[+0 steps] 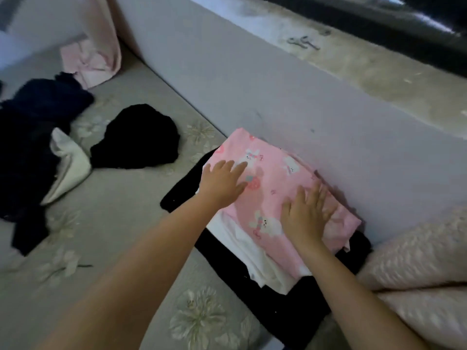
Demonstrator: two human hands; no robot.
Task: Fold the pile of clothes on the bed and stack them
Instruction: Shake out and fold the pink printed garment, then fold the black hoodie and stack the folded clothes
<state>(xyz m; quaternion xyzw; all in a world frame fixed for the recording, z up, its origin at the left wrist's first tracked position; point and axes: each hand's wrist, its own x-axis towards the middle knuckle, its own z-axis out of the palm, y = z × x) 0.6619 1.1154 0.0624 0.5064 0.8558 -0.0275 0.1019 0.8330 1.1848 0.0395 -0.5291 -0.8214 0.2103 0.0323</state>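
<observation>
Bed: floral sheet (121,223), wall (252,84) far right.
Hands: left hand (222,180) and right hand (307,213) flat, fingers straight, pressing pink garment (267,188).
Around: black heap (136,140) left; quilt (417,261) near right.

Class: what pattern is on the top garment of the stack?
Pink with white bunnies; head view.

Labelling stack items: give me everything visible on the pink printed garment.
The pink garment is soft, thin-looking fabric printed with white bunnies and small red motifs. It lies folded into a rough rectangle on top of the stack, over a folded white piece and a black garment on the bed. Its far edge lies close against the grey wall. The left hand and right hand both rest flat on it, fingers straight. Its right corner looks slightly rumpled.
</observation>
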